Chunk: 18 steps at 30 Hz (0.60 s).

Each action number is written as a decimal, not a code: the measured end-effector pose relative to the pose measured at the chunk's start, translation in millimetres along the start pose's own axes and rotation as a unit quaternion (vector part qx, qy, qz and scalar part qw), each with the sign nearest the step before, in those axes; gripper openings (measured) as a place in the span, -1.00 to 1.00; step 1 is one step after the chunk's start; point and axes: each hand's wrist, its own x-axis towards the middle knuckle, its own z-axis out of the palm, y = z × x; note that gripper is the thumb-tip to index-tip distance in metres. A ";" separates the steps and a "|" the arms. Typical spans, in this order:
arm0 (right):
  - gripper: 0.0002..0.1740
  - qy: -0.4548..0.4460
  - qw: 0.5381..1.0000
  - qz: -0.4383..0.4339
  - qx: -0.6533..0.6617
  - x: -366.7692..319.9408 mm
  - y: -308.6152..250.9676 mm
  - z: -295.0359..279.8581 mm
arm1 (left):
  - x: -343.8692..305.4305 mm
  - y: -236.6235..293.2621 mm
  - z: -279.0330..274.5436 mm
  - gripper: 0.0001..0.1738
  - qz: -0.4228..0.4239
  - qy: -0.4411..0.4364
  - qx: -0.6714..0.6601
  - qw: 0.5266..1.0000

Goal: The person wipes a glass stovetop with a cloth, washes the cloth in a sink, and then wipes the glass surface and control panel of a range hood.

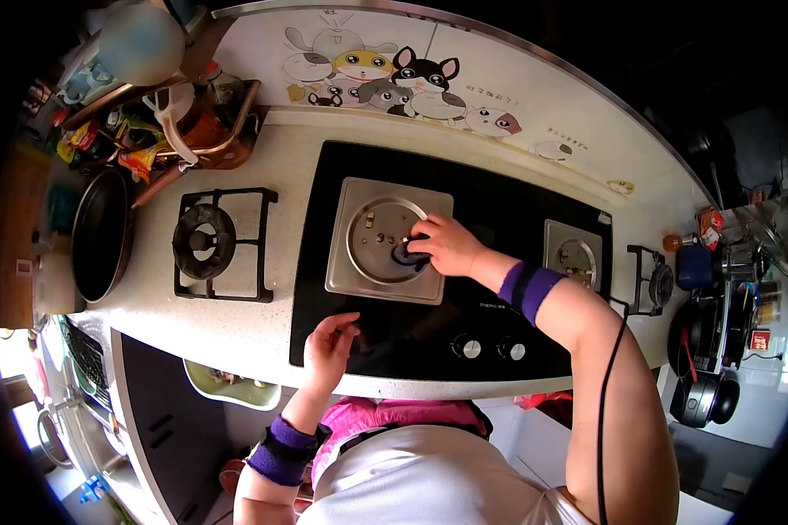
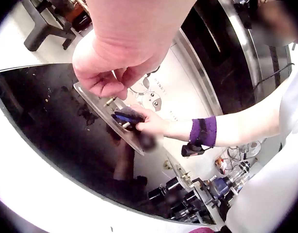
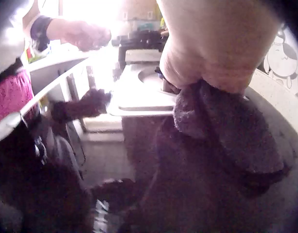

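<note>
Cloth (image 3: 238, 128), dark & fuzzy, is sitting in R hand (image 1: 446, 248), over R side of round recess in sq. steel burner plate (image 1: 350, 278), L half of black glass cooktop (image 1: 490, 219). R grip is pinching cloth, fingers bending over it; in R wrist view a big part of cloth is hanging out past hand, above dark glass. Contact btwn cloth & recess floor: can't tell. Small brass fittings (image 1: 381, 237) are showing mid-recess, just L of cloth.

L hand (image 1: 328, 346) is hanging above nr L part of cooktop, just nearer than burner plate & apart from it. L grip is lying loosely curled, thumb close to fingertips.

Both wrists are wearing purple bands (image 1: 531, 291). Black cable (image 1: 606, 394) is running along R arm.

Around: two control knobs (image 1: 471, 347) are sitting at nr side of cooktop, R of L hand. 2nd steel plate (image 1: 553, 234) is lying on R half. Black pan support (image 1: 223, 245) is resting on pale surface (image 1: 201, 324), L of cooktop. Frying pan (image 1: 103, 236) is sitting farther L, handle pointing twd copper-coloured rack (image 1: 243, 116), which is holding jars, pkts etc. Cartoon animals (image 1: 368, 79) are decorating far wall.
</note>
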 end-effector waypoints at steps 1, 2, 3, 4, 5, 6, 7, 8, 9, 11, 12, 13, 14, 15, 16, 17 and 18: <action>-0.57 0.022 0.999 0.019 0.033 -1.0 -3.3 3.3 | 1.1 0.0 0.1 -0.75 -0.002 0.005 -0.005 1.000; -0.58 -0.011 1.000 0.003 0.027 -4.7 -4.3 4.7 | -0.7 -0.6 0.2 -0.75 -0.007 0.008 -0.008 1.000; -0.58 -0.025 1.000 -0.004 0.018 -5.5 -6.6 3.0 | -2.5 -3.7 1.0 -0.75 -0.017 0.004 -0.012 1.000; -0.57 -0.038 0.999 -0.011 0.007 -4.5 -7.0 0.2 | -2.4 -8.2 2.9 -0.75 -0.024 -0.001 -0.017 1.000; -0.56 -0.051 0.998 -0.019 -0.004 -3.4 -6.3 -2.2 | -2.6 -11.1 4.9 -0.74 -0.031 -0.005 -0.023 0.999; -0.55 -0.059 0.998 -0.027 -0.015 -3.1 -4.4 -2.5 | -4.2 -9.2 6.3 -0.74 -0.032 -0.010 -0.013 0.999; -0.54 -0.067 0.997 -0.035 -0.026 -1.8 -1.6 -2.7 | -6.0 -6.3 7.6 -0.74 -0.032 -0.014 -0.004 0.999; -0.53 -0.075 0.996 -0.044 -0.036 -0.6 1.2 -2.9 | -7.7 -5.2 8.4 -0.74 -0.033 -0.018 0.005 0.999; -0.52 -0.074 0.995 -0.037 -0.057 0.3 3.5 -3.4 | -8.6 -7.6 8.3 -0.74 -0.030 -0.017 0.004 0.999; -0.50 -0.069 0.992 -0.022 -0.099 3.2 6.5 -5.5 | -7.8 -12.2 4.8 -0.73 -0.020 -0.015 0.004 1.000; -0.50 -0.070 0.992 -0.026 -0.104 4.1 7.8 -5.4 | -7.1 -11.4 3.3 -0.73 -0.016 -0.019 0.013 1.000; -0.51 -0.067 0.992 -0.029 -0.106 1.7 7.4 -5.7 | -7.7 -10.7 2.4 -0.72 -0.013 -0.024 0.020 0.999; -0.51 -0.063 0.991 -0.033 -0.109 -0.3 8.1 -7.1 | -7.8 -9.9 2.5 -0.72 -0.010 -0.027 0.026 0.999; -0.52 -0.059 0.991 -0.038 -0.114 -1.1 9.5 -10.7 | -6.8 -8.2 2.2 -0.72 0.001 -0.029 0.036 0.999; -0.53 -0.054 0.989 -0.021 -0.135 -5.3 16.0 -15.7 | -6.7 -6.4 1.6 -0.71 0.010 -0.031 0.045 0.998; -0.54 -0.048 0.987 -0.003 -0.154 -12.2 23.8 -22.5 | -7.4 -5.3 0.8 -0.71 0.018 -0.033 0.056 0.998; -0.58 -0.020 0.988 0.016 -0.149 -19.5 30.5 -28.2 | -7.3 -4.9 0.0 -0.70 0.012 -0.032 0.052 0.998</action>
